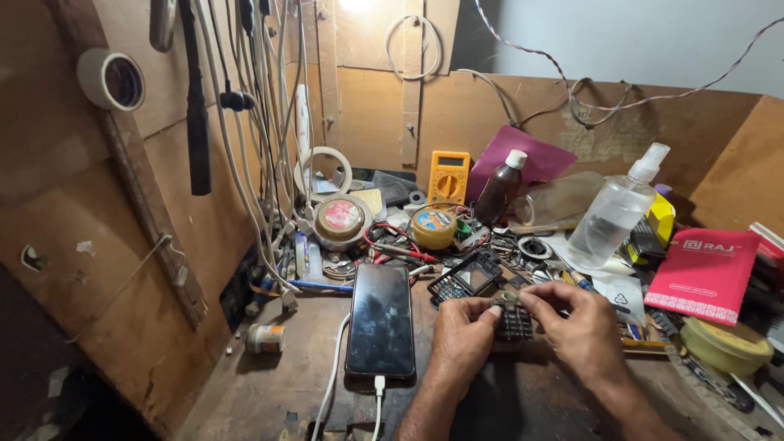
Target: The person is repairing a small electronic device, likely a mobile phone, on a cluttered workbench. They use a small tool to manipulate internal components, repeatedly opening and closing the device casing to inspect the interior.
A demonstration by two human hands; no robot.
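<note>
plywood walls | grey wall above | worn wooden bench | lamp glare

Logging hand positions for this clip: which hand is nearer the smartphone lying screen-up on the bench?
Left. The left hand sits just right of the smartphone, gripping the small keypad part. The right hand holds that part's far side, farther from the smartphone.

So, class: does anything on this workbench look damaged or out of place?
Yes. The small black keypad phone held by both the left hand and right hand lacks its casing, and the brown wooden bench is chipped.
</note>
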